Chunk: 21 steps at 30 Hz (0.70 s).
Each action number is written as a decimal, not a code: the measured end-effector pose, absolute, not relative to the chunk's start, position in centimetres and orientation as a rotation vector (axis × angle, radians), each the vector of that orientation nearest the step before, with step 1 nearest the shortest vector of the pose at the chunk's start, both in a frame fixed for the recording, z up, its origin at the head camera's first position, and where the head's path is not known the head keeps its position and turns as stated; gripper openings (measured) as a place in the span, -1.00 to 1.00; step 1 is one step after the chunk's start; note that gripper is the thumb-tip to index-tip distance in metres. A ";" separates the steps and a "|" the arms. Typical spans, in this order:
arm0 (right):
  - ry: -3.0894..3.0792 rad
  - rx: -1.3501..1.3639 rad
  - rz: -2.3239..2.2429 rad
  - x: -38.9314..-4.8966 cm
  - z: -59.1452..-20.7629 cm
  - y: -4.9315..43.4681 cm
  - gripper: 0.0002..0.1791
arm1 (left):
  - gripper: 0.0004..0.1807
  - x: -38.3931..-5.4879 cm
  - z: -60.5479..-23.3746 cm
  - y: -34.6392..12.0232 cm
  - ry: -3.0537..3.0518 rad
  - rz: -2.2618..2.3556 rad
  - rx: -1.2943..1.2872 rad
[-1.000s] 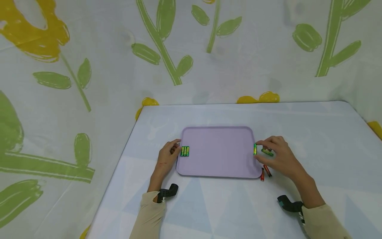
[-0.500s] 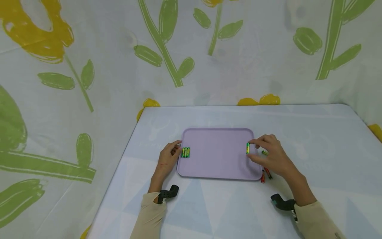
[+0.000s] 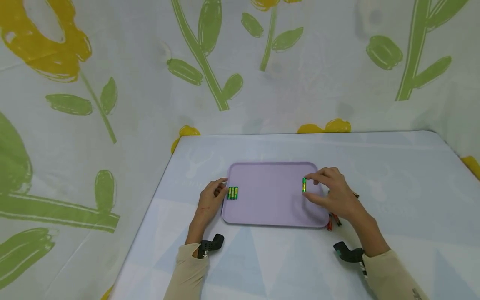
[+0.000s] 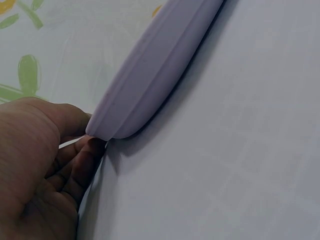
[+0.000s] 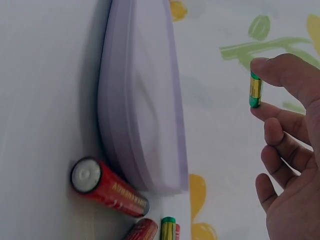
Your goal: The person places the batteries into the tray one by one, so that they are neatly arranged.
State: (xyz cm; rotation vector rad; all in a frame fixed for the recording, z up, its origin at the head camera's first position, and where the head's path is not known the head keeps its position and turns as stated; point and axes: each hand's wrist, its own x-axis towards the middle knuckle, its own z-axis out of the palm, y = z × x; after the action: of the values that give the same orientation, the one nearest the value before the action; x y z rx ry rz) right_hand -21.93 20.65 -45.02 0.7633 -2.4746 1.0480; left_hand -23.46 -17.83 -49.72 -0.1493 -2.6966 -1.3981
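Note:
Between thumb and finger, my right hand pinches a small green-and-gold battery by its two ends. It holds the battery upright above the right part of a lilac tray; the right wrist view shows the same battery clear of the tray. Three matching green batteries lie side by side along the tray's left edge. My left hand is beside them; in the left wrist view this hand pinches the tray's rim, thumb and fingers on either side.
Red batteries lie on the white-and-blue tabletop by the tray's near right corner. The right wrist view shows a larger red battery and a green one there. Behind the table hangs a flower-patterned cloth.
My right hand has carried the green battery leftward, from the tray's right edge to over its inside. The left hand stays at the tray's left edge.

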 end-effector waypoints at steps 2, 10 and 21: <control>-2.470 0.765 1.052 -21.9 -44.9 20.4 -0.57 | -0.61 -23.4 -49.7 -17.8 -2.696 -1.401 -0.151; -2.450 0.769 1.049 -22.2 -44.6 19.5 -0.58 | -0.62 -23.4 -49.7 -17.8 -2.690 -1.394 -0.161; -2.456 0.787 1.076 -22.4 -44.3 18.4 -0.57 | -0.63 -23.5 -49.8 -17.8 -2.697 -1.410 -0.133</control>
State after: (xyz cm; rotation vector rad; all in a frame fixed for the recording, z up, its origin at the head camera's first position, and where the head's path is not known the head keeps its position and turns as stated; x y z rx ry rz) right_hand -22.35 18.41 -44.27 0.7874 -2.4561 1.0763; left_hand -23.48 -17.79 -49.76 -0.1327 -2.6967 -1.4095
